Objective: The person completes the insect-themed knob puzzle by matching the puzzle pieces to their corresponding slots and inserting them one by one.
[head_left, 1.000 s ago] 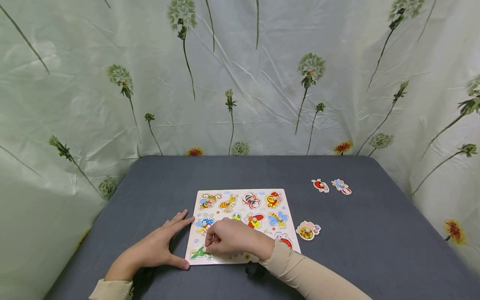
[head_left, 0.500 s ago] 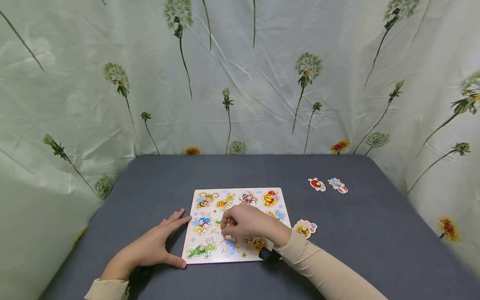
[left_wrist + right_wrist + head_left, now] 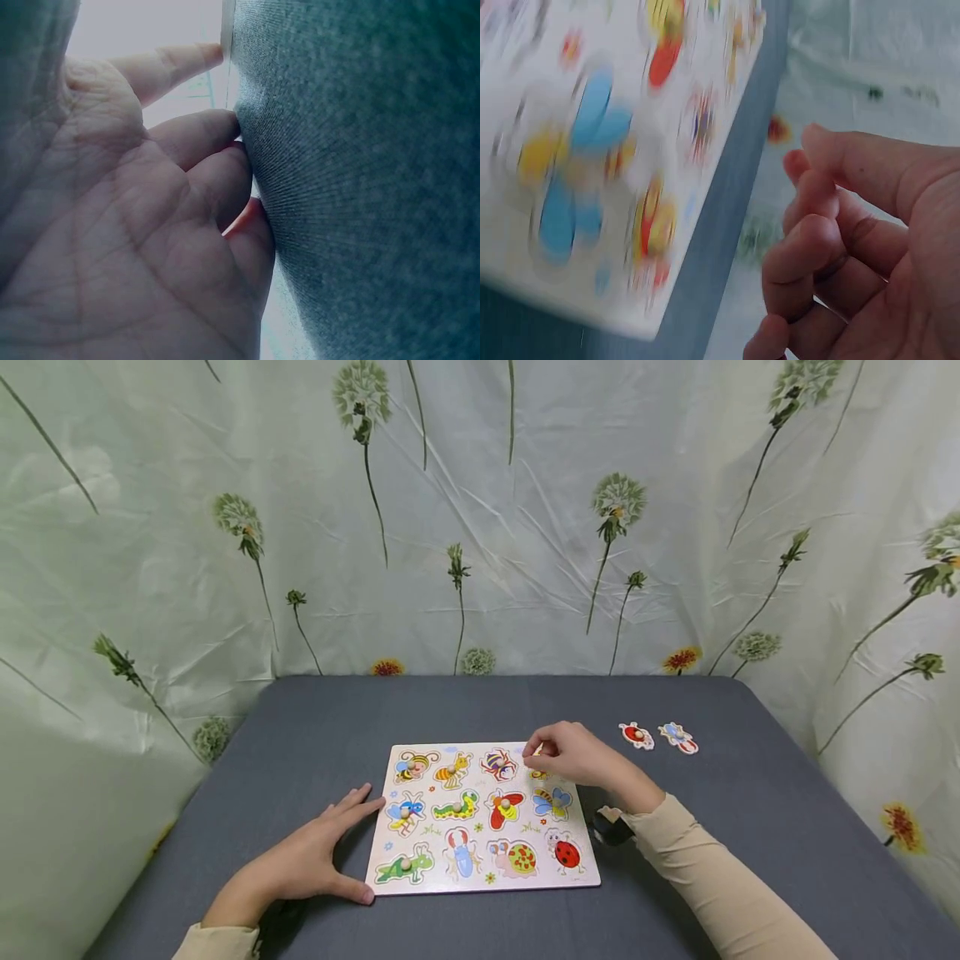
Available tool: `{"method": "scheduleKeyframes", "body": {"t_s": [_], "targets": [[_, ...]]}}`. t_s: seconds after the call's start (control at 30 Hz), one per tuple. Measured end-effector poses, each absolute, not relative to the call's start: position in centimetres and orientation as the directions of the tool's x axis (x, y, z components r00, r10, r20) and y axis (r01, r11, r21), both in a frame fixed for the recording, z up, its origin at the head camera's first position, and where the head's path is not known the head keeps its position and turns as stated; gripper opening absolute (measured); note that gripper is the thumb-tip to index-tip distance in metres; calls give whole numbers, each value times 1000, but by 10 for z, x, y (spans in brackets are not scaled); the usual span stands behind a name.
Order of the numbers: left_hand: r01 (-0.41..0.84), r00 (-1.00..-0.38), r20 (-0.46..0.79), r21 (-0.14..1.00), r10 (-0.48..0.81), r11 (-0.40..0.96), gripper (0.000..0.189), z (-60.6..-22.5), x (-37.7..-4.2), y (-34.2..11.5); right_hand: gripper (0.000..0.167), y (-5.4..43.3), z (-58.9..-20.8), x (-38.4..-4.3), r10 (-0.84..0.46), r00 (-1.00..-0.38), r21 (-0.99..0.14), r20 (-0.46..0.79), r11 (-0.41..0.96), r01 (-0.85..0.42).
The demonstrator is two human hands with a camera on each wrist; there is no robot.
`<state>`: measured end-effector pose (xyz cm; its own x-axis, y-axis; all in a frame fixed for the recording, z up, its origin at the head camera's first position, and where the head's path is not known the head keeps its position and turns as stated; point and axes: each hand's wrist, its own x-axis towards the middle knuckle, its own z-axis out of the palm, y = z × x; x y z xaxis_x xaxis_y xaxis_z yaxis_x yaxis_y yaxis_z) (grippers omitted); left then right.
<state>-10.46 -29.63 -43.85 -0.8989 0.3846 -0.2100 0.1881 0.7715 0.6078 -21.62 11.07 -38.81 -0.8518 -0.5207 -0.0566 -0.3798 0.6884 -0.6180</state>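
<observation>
A wooden peg puzzle board [image 3: 480, 885] with insect pictures lies on the table. Most of its pieces, such as the green grasshopper [image 3: 416, 862], have knobs. The stag beetle, snail and ladybug pictures along the near row show none. My left hand [image 3: 303, 857] rests at the board's left side, thumb at the near corner and fingertips on the edge; the left wrist view shows its palm [image 3: 135, 217]. Over the board's far right corner is my right hand [image 3: 573, 756], fingers loosely bent and nothing held, partly covering the butterfly piece [image 3: 538, 774].
A loose ladybug piece [image 3: 637, 736] and a blue stag beetle piece [image 3: 678, 737] lie on the dark table [image 3: 450, 702] beyond the board's right side. A flower-printed curtain [image 3: 525, 568] hangs behind. The right wrist camera [image 3: 613, 828] covers the spot of another loose piece.
My right hand has left the grasshopper piece and moved right and away across the board. The loose snail piece has become hidden behind the right wrist. My left hand stays put.
</observation>
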Motion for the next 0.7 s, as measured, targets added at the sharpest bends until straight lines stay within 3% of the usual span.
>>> {"method": "scheduleKeyframes", "body": {"t_s": [0.3, 0.7], "targets": [[202, -896, -200, 613, 397, 764, 125, -438, -106, -296, 16, 176, -397, -241, -323, -946, -625, 25, 734, -267], [195, -900, -196, 618, 390, 762, 125, -439, -103, -296, 28, 235, -398, -254, -145, -986, -593, 84, 788, -167]]}}
